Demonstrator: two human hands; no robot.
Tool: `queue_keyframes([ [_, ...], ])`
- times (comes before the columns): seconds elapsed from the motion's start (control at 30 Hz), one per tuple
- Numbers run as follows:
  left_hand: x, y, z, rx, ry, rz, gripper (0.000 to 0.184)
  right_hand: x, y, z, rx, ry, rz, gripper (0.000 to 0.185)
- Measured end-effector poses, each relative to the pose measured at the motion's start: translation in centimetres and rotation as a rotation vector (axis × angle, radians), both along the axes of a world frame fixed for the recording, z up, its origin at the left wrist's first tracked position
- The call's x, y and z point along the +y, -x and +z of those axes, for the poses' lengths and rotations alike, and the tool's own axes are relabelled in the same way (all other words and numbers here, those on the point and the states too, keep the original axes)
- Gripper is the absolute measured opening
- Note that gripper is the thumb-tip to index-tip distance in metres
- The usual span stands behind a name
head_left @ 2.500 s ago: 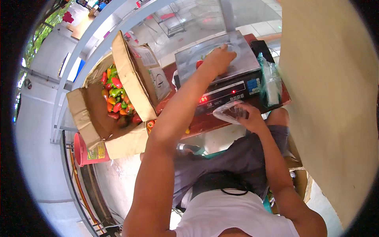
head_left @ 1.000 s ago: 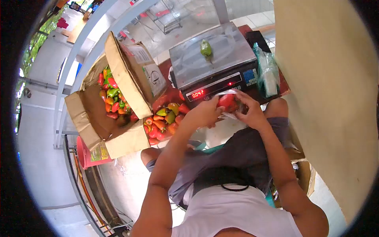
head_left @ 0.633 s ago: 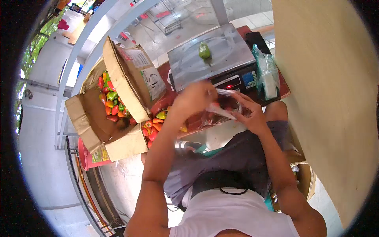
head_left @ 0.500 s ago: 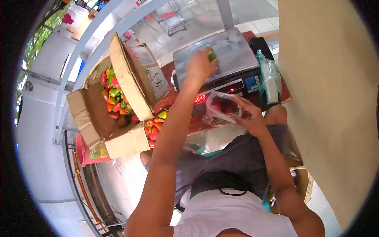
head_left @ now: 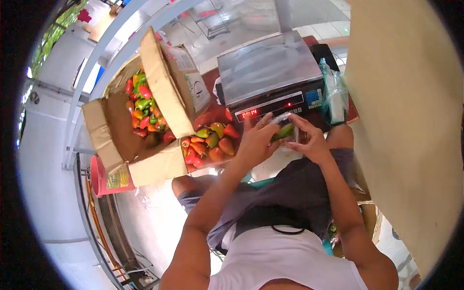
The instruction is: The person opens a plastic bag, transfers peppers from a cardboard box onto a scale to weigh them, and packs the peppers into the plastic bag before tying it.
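My left hand (head_left: 256,143) is closed on a green pepper (head_left: 284,132) at the mouth of a clear plastic bag (head_left: 295,126). Across from it, my right hand (head_left: 311,142) pinches the edge of the same bag. Both hands are just in front of the scale (head_left: 273,67), whose metal plate is bare and whose red display is lit. Left of my left hand, several red, orange and green peppers (head_left: 208,144) lie on the red table (head_left: 353,108).
An open cardboard box (head_left: 108,140) holding more peppers (head_left: 145,106) stands at the left. A pink bucket (head_left: 99,179) is below it. Right of the scale lies a teal plastic bag (head_left: 334,96). A large tan panel (head_left: 406,106) rises at the right.
My left hand has lifted the green pepper off the scale plate and brought it down to the bag held by my right hand. More of the loose peppers on the table now show.
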State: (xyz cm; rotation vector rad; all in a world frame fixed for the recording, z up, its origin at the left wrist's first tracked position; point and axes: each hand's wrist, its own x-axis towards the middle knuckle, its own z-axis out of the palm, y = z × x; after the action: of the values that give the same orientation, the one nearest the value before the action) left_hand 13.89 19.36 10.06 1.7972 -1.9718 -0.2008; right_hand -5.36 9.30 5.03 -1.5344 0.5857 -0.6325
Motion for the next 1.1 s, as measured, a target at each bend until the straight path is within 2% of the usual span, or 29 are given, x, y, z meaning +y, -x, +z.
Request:
queue_keyframes([
  [0.1,1.6,-0.8,-0.4,-0.233,-0.131,0.046,0.030,1.4,-0.5,-0.3,-0.032,0.098,0.025,0.077],
  [0.13,2.2,-1.3,0.7,-0.284,-0.118,0.020,0.037,1.9,-0.9,0.4,-0.034,0.109,0.030,0.076],
  [0.2,3.7,0.0,3.6,0.092,0.012,0.163,0.038,2.9,-1.0,3.2,-0.048,0.090,0.063,0.075],
  [0.27,4.5,0.1,2.7,0.362,0.071,0.200,0.039,4.5,-2.1,4.5,-0.149,0.077,0.103,0.069],
  [0.33,4.3,-1.7,-2.5,0.514,0.085,0.142,0.039,3.9,-2.6,3.8,-0.231,0.163,0.147,0.062],
  [0.43,6.4,-2.3,-1.0,0.623,0.047,0.183,0.035,0.6,-1.8,-1.3,0.060,0.327,-0.022,0.062],
  [0.5,9.0,-2.2,0.5,0.545,0.038,0.169,0.033,-1.0,-1.7,-3.3,0.674,0.744,-0.098,0.070],
  [0.6,12.5,-1.8,0.2,0.531,-0.022,0.241,0.030,-0.5,-2.4,-4.6,0.848,0.871,-0.074,0.077],
  [0.77,17.0,-1.4,-4.5,0.561,-0.054,0.416,0.029,-0.1,-2.6,-5.8,0.909,0.981,-0.102,0.080],
  [0.87,18.0,-0.8,-8.0,0.804,0.068,0.536,0.013,0.3,-3.0,-5.9,0.978,0.984,-0.098,0.080],
  [0.97,18.1,-1.7,-9.2,0.961,-0.029,0.709,0.011,0.4,-3.3,-5.8,1.014,0.947,-0.070,0.082],
  [1.07,17.3,-1.9,-7.5,1.281,-0.051,0.822,0.011,0.9,-3.1,-5.8,0.953,0.989,-0.122,0.083],
  [1.1,17.1,-2.1,-7.3,1.230,0.003,0.832,0.011,1.0,-3.1,-6.0,0.921,1.017,-0.150,0.083],
])
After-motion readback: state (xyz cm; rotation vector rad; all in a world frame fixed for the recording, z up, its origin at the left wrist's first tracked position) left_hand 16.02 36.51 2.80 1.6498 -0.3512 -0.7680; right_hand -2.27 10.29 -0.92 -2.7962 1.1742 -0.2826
